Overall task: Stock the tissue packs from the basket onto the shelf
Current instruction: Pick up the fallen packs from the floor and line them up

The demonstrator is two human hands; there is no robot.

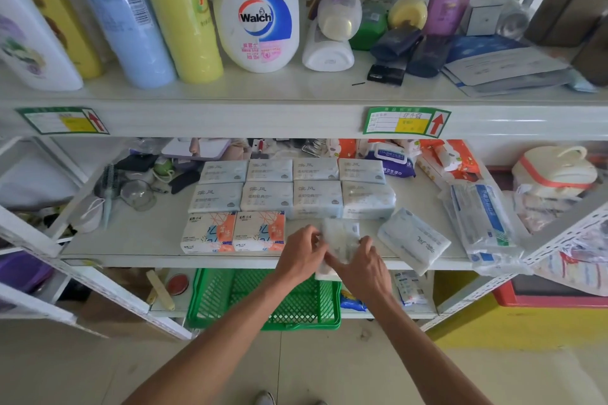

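Left hand point(301, 251) and right hand point(360, 268) both curl round one tissue pack point(340, 238), I think to set it straight beside the orange packs point(209, 233) on the shelf point(138, 240).

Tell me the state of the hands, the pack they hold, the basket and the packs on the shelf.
held pack, blurred, over the shelf front edge.
left hand, gripping its left side.
right hand, gripping its right side.
green basket, below the shelf, mostly bare.
blue packs, flat in two rows of four.
orange packs, two side by side.
loose pack, askew, overhanging the edge.
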